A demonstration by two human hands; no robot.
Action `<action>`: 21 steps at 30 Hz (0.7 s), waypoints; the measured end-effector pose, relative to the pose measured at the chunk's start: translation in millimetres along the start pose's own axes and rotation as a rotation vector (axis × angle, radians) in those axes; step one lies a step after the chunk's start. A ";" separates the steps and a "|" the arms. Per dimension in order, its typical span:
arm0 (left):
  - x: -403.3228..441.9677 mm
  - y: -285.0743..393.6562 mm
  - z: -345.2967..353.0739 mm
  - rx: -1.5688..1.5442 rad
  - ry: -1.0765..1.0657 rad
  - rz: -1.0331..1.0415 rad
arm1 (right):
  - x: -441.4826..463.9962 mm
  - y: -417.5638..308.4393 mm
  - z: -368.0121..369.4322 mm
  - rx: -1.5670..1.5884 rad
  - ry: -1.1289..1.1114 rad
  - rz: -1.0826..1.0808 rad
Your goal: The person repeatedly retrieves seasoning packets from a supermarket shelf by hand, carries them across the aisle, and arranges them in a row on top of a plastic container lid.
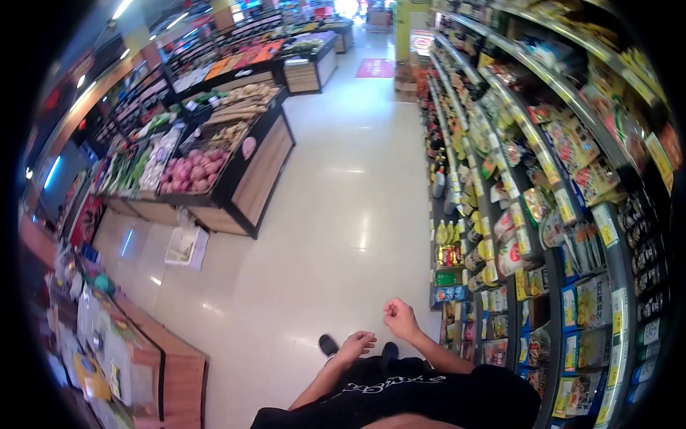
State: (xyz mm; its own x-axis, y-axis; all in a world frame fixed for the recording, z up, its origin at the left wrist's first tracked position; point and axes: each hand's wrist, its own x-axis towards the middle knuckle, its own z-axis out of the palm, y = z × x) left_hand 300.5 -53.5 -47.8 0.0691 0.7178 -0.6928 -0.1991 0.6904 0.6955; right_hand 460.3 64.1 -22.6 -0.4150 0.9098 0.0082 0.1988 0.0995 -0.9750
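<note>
My left hand point(356, 345) is in front of my dark shirt, low in the view, its fingers loosely bent and slightly apart. Nothing shows in it. Slightly higher and to the right, my right hand point(400, 317) is held with the fingers curled in, and no object is visible in it. The two hands do not touch each other. Below them are my dark shoes point(328, 345) on the pale tiled floor point(336, 193). The right hand is the nearer one to the packed shelves point(493, 272).
Tall shelves with bottles and packets line the right side. At left stands a wood-sided produce stand point(264, 157) with pink-red round produce point(194, 170). A white box point(186, 247) sits on the floor beside it. A wooden counter point(182, 382) occupies the lower left. The aisle runs ahead.
</note>
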 end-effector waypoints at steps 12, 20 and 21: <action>-147.9 -84.4 -220.7 0.092 0.434 0.393 | 17.3 -84.3 293.8 -0.194 -0.668 -0.193; -279.0 -158.2 -364.3 0.042 0.906 0.382 | -65.5 -125.7 531.7 -0.693 -1.496 -0.544; -294.7 -166.5 -373.7 0.082 0.940 0.384 | -76.6 -141.4 548.6 -0.667 -1.544 -0.542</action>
State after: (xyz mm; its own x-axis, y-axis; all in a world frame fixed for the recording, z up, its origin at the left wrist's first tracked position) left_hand -52.0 -413.5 -30.7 -0.7885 0.5554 -0.2642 0.0243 0.4574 0.8889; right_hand -23.1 -240.7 -7.3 -0.8547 -0.4147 -0.3123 -0.1016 0.7236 -0.6827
